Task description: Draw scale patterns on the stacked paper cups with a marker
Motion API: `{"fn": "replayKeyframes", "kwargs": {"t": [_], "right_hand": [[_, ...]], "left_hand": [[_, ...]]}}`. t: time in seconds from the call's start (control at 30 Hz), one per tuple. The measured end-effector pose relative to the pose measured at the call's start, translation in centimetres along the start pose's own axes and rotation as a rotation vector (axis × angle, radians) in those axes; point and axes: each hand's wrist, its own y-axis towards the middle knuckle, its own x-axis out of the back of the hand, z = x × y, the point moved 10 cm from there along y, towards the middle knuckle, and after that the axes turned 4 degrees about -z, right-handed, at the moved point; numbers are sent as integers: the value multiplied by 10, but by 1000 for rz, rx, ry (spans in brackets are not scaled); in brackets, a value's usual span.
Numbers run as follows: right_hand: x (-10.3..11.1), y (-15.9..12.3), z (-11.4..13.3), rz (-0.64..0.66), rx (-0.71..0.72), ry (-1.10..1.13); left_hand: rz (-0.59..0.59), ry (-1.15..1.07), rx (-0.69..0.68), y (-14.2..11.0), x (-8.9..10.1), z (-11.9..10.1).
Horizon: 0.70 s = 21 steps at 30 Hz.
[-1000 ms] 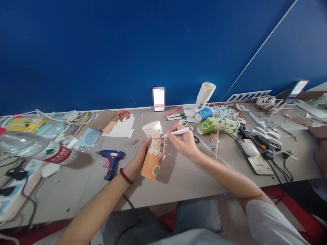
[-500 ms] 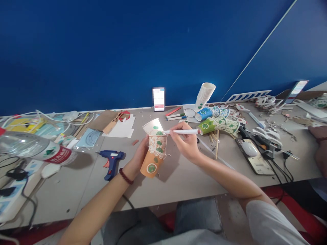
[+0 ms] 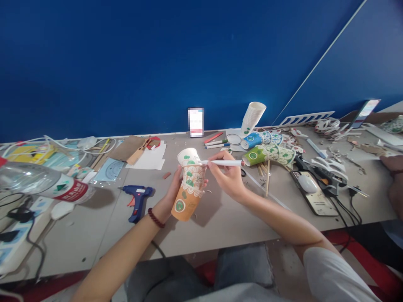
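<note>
My left hand [image 3: 172, 191] is wrapped round the far side of a stack of joined paper cups [image 3: 189, 188]. Its lowest cup is orange with a green round logo, the middle one carries orange scallop lines, and the top one is white with green spots. In a pinch, my right hand [image 3: 228, 174] holds a white marker [image 3: 225, 162] level, its tip at the side of the top cup near the joint. A blue-ended cup stack [image 3: 252, 140] and a green-ended cup stack [image 3: 256, 155], both patterned, lie to the right of this hand.
A blue glue gun [image 3: 137, 200] lies left of my left hand, near a large water bottle [image 3: 47, 180]. Nested white cups [image 3: 252, 117] lean at the back wall. Right of me are a phone [image 3: 315, 197] with a white mouse on it, cables, and another person's hand [image 3: 392, 163].
My left hand has turned the cup stack, so its green logo has moved left and more scalloped side shows. The marker has swung from slanting to nearly level.
</note>
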Motion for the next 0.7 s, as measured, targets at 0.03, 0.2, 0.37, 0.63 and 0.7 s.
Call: {"fn": "replayKeyframes", "kwargs": {"t": [0.03,0.2,0.37,0.63,0.7], "right_hand": [[0,0,0,-1,0,-11],[-1,-1,-2,10,-16,-58],[-4,-2,-6,34,-45,-71],[-6,-2,-5,57,-36,-129],[-6,-2,-3,60,-22,-144]], "left_hand": [[1,3,-4,-1,-1,1],[20,39,-47,-5,-9,0],[22,32,-63,-6,-10,-2],[-44,-33,-109,-2,5,-7],[-91,-51,-133,-2,12,-9]]}}
